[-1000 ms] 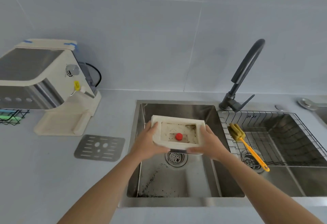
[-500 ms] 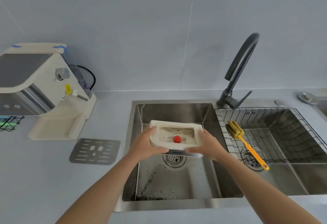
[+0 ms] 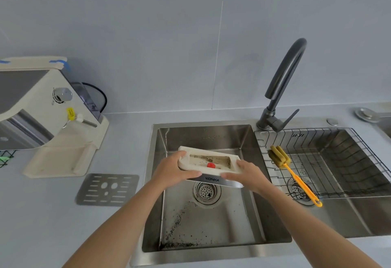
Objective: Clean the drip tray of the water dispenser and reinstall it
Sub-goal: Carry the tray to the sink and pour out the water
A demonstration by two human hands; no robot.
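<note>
The cream drip tray (image 3: 211, 154) hangs over the left sink basin (image 3: 211, 225), tilted with its far edge raised. Dark specks and a small red float sit inside it. My left hand (image 3: 172, 171) grips its left end and my right hand (image 3: 247, 174) grips its right end. The tray's metal grille (image 3: 106, 189) lies flat on the counter left of the sink. The cream water dispenser (image 3: 42, 109) stands at the far left with its base slot bare.
A black tap (image 3: 281, 86) rises behind the divider between the basins. The right basin holds a wire rack (image 3: 338, 162) with a yellow-handled sponge brush (image 3: 294, 174) lying on it. Dark grit lies on the left basin's floor near the drain (image 3: 206, 191).
The tray has tipped, its far edge higher and front face now showing. Both hands keep their hold. The view has shifted slightly.
</note>
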